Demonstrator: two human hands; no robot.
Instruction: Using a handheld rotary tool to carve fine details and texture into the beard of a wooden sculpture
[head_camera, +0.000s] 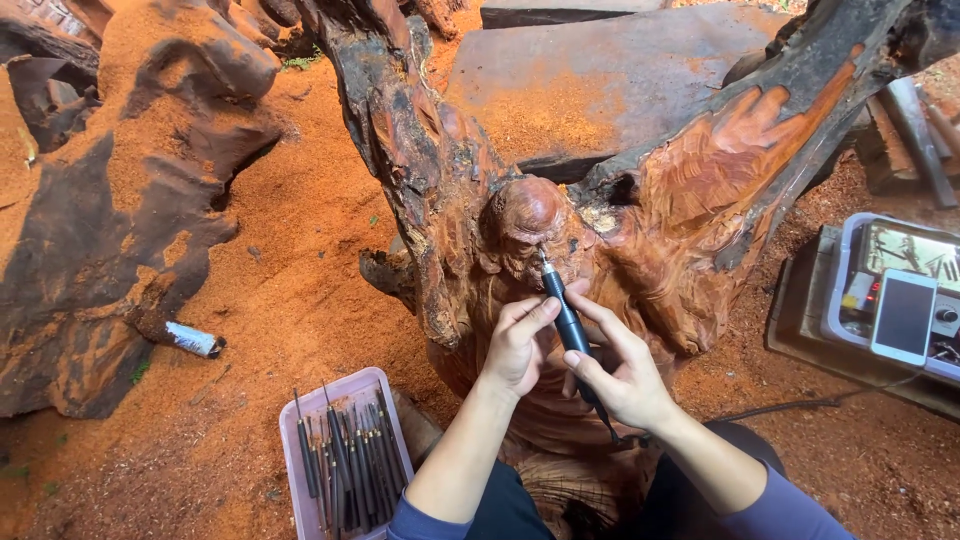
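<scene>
A reddish-brown wood carving (600, 230) of a figure with a rounded head (527, 215) and a raised carved hand (735, 150) stands in front of me. My right hand (625, 375) grips a black pen-shaped rotary carving tool (568, 320), its thin bit touching the face just below the head. My left hand (517, 345) rests against the carving with thumb and fingers steadying the tool's upper barrel. A black cord (800, 405) runs off to the right from the tool.
A pale plastic tray (300, 460) with several dark carving bits sits at lower left. A control box (880, 290) with a phone (905, 315) on it is at right. Large rough wood pieces (120, 220) lie left; orange sawdust (300, 250) covers the ground.
</scene>
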